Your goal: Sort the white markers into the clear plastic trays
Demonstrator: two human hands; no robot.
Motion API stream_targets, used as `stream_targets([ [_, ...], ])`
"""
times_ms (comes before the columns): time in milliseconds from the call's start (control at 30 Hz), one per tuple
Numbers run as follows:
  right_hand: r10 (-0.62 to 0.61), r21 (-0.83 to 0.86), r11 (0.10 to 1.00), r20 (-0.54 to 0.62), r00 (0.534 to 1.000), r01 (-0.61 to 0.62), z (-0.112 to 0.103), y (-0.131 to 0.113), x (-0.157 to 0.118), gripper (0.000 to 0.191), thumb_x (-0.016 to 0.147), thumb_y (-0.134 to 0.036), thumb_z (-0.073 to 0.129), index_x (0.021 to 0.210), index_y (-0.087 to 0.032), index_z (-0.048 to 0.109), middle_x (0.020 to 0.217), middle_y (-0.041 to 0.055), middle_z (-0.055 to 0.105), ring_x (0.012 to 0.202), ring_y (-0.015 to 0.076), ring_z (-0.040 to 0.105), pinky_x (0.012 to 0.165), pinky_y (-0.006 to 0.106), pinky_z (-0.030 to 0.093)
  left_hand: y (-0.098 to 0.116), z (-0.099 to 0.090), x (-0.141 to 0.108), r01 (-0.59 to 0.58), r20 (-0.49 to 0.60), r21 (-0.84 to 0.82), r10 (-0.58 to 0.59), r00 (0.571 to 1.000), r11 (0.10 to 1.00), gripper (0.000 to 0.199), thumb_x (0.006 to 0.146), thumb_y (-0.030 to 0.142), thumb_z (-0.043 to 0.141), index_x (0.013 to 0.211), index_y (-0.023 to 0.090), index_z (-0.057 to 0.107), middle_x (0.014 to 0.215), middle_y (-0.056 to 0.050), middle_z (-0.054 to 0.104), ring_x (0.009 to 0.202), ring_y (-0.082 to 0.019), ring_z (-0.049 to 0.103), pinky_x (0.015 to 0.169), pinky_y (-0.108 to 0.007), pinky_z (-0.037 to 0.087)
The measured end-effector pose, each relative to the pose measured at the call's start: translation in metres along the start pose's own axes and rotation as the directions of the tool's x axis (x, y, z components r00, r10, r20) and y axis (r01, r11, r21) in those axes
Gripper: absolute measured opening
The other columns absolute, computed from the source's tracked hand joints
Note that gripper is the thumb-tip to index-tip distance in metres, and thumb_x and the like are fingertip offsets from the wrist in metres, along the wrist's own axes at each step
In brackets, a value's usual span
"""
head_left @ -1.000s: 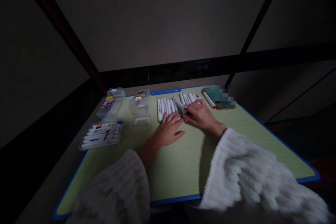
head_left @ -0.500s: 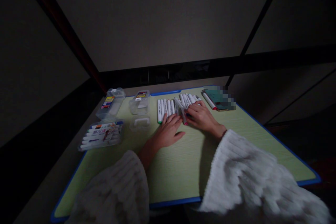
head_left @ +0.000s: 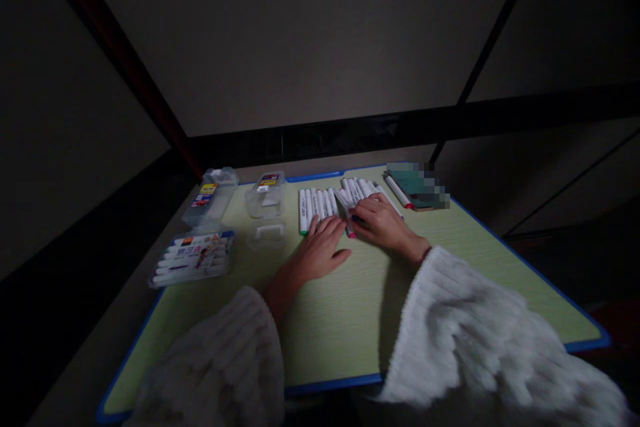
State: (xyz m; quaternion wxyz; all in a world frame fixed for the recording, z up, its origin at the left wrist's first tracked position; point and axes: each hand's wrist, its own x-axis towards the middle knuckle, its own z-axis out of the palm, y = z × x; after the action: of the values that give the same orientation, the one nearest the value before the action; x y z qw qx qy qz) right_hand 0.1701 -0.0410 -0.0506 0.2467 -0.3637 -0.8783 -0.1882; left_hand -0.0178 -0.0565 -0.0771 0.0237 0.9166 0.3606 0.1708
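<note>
White markers lie side by side in a row on the pale green table (head_left: pixel 320 320). My left hand (head_left: pixel 323 250) rests with spread fingers over the lower ends of the left group (head_left: pixel 316 203), whose leftmost marker has a green end. My right hand (head_left: pixel 383 221) has its fingers bent at the lower ends of the right group (head_left: pixel 355 190). Beside its fingertips is a slanted marker with a pink end (head_left: pixel 351 233); whether the fingers grip it or a dark-ended marker is hard to tell.
Two open clear cases (head_left: pixel 213 197) (head_left: pixel 266 197) stand at the back left. Nearer is a filled marker case (head_left: pixel 195 258). A red-ended marker (head_left: pixel 399 191) lies beside a green phone-like object (head_left: pixel 417 188) at the back right.
The slanted pink-ended marker has shifted slightly left, closer to the left group. Both hands have hardly moved.
</note>
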Motion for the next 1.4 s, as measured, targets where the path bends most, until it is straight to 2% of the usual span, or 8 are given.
stream_targets([
  [333,-0.027,0.146,0.989,0.093,0.995,0.013,0.002,-0.001,-0.002,0.022,0.087,-0.03,0.045,0.086,-0.013,0.058,0.075,0.0059,0.056,0.075,0.0182,0.052,0.072,0.029,0.033,0.0,0.001,0.002,0.124,-0.14,-0.018,-0.125,0.982,0.992,0.058,0.076,0.027,0.05,0.127,0.012,0.027,0.128,-0.013,0.043,0.126,-0.023,0.031,0.11,-0.046,0.01],
  [967,-0.063,0.241,0.97,0.213,0.975,0.01,0.003,-0.006,-0.002,0.024,0.084,-0.032,0.049,0.096,-0.014,0.059,0.084,0.007,0.055,0.08,0.0189,0.052,0.07,0.029,0.036,0.001,-0.001,0.001,0.086,-0.049,-0.028,-0.088,0.995,0.996,0.054,0.078,0.032,0.048,0.126,0.016,0.031,0.128,-0.01,0.046,0.125,-0.023,0.031,0.109,-0.049,0.009],
  [1067,-0.001,0.234,0.972,0.148,0.989,-0.034,-0.002,0.002,-0.003,0.029,0.083,-0.039,0.051,0.095,-0.014,0.06,0.081,0.0059,0.056,0.079,0.0189,0.052,0.07,0.029,0.035,0.0,-0.002,0.0,0.091,-0.05,-0.021,-0.092,0.995,0.996,0.054,0.078,0.032,0.049,0.127,0.016,0.032,0.127,-0.011,0.046,0.125,-0.023,0.031,0.109,-0.049,0.009],
  [1133,0.152,0.16,0.974,0.055,0.987,-0.159,-0.005,0.013,-0.006,0.028,0.084,-0.037,0.048,0.091,-0.014,0.061,0.081,0.0063,0.056,0.079,0.0194,0.052,0.071,0.03,0.034,0.0,-0.002,0.0,0.096,-0.053,-0.018,-0.097,0.994,0.995,0.054,0.078,0.032,0.049,0.127,0.015,0.032,0.126,-0.012,0.046,0.125,-0.023,0.031,0.109,-0.049,0.01],
  [1200,0.359,0.079,0.933,-0.103,0.928,-0.352,-0.007,0.028,-0.013,0.025,0.085,-0.032,0.044,0.084,-0.014,0.062,0.08,0.0069,0.056,0.077,0.0199,0.052,0.069,0.031,0.034,-0.002,-0.002,-0.001,0.094,-0.054,-0.02,-0.095,0.994,0.995,0.054,0.078,0.032,0.048,0.127,0.015,0.032,0.126,-0.012,0.046,0.125,-0.023,0.032,0.108,-0.049,0.011],
  [1267,0.551,0.068,0.832,-0.214,0.807,-0.55,-0.007,0.043,-0.02,0.023,0.082,-0.027,0.043,0.079,-0.014,0.062,0.08,0.0074,0.055,0.073,0.0189,0.051,0.065,0.03,0.034,-0.004,-0.002,-0.002,0.091,-0.055,-0.025,-0.092,0.994,0.996,0.054,0.078,0.032,0.048,0.127,0.016,0.031,0.125,-0.012,0.046,0.125,-0.023,0.032,0.108,-0.049,0.011],
  [1333,0.645,0.072,0.759,-0.218,0.733,-0.647,-0.007,0.054,-0.028,0.021,0.079,-0.027,0.045,0.078,-0.014,0.062,0.079,0.0075,0.054,0.068,0.0179,0.05,0.062,0.029,0.034,-0.006,-0.001,-0.002,0.094,-0.057,-0.033,-0.096,0.994,0.995,0.054,0.078,0.032,0.048,0.127,0.016,0.032,0.126,-0.012,0.046,0.125,-0.023,0.032,0.108,-0.049,0.011],
  [1400,0.672,0.024,0.735,-0.153,0.724,-0.677,-0.008,0.059,-0.033,0.022,0.078,-0.031,0.047,0.072,-0.015,0.061,0.078,0.0072,0.054,0.069,0.0185,0.05,0.061,0.029,0.033,-0.007,0.0,-0.003,0.101,-0.059,-0.046,-0.104,0.993,0.994,0.053,0.078,0.032,0.049,0.126,0.017,0.033,0.126,-0.012,0.045,0.125,-0.023,0.032,0.108,-0.049,0.01],
])
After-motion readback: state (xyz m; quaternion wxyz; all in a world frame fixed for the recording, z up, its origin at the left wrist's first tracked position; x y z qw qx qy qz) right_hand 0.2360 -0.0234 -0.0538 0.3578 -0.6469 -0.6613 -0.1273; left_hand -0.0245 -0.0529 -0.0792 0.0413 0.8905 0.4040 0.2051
